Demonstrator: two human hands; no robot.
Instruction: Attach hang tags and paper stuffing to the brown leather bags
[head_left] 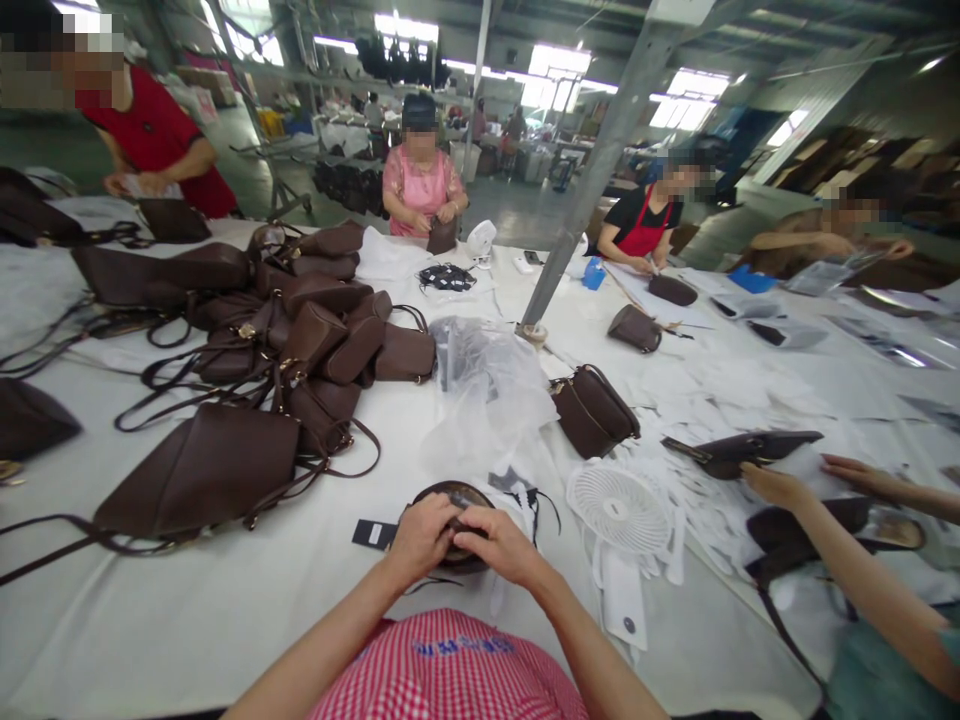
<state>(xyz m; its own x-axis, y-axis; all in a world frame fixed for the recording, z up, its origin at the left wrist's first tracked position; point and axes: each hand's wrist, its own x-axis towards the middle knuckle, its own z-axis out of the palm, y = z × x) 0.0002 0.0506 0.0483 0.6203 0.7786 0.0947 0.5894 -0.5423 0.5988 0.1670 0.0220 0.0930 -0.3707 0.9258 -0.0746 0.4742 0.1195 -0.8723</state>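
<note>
Directly before me on the white table is a small dark brown handbag (469, 492), seen from above, its rounded rim partly covered by my hands. My left hand (422, 538) is closed on the bag's near left side, fingers curled inward. From the right, my right hand (496, 543) grips the bag, its thumb and fingers close to the left fingertips. Whatever small part lies between the fingertips is hidden. A black tag (373, 534) with a white label sticks out to the left of the bag. Thin black cords (536, 500) lie just beyond my right hand.
Brown handbags (217, 460) with straps pile up on the left. Clear plastic bags (487, 385) lie ahead. A white fan (621, 505) and another brown bag (596, 410) stand at right. A metal post (577, 200) rises mid-table. A co-worker's hands (780, 485) work at right; others sit opposite.
</note>
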